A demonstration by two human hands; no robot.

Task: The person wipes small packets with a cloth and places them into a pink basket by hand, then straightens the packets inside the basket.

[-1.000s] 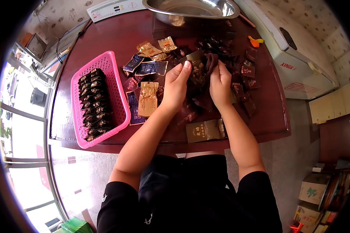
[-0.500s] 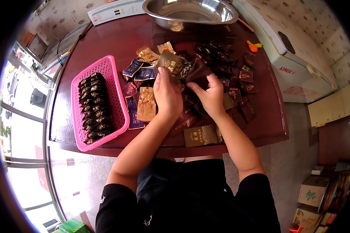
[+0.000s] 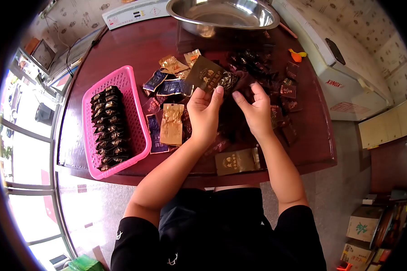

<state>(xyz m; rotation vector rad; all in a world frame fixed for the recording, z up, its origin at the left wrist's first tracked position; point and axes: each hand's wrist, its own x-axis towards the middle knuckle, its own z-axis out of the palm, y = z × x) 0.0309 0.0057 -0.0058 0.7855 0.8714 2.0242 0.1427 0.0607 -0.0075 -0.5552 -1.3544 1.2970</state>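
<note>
My left hand (image 3: 205, 110) pinches a dark olive packet (image 3: 208, 74) with gold print, held up over the middle of the table. My right hand (image 3: 256, 108) has its thumb and fingers on a dark brown cloth-like piece (image 3: 243, 82), which meets the packet's right end. Below the hands lies another olive packet (image 3: 237, 161), flat near the table's front edge. Left of my left hand are a gold packet (image 3: 172, 124) and several blue packets (image 3: 171, 86). Dark red packets (image 3: 288, 91) are scattered to the right.
A pink basket (image 3: 143, 131) with a row of dark packets stands on the left of the table (image 3: 122, 47). A steel basin (image 3: 221, 25) is at the back, beside a white appliance (image 3: 135, 12). An orange and yellow item (image 3: 296, 55) lies back right.
The olive packet was raised between the hands, swung left, and now sits slightly more to the right, tilted. My right hand has moved a little right, with the brown piece still at its fingers.
</note>
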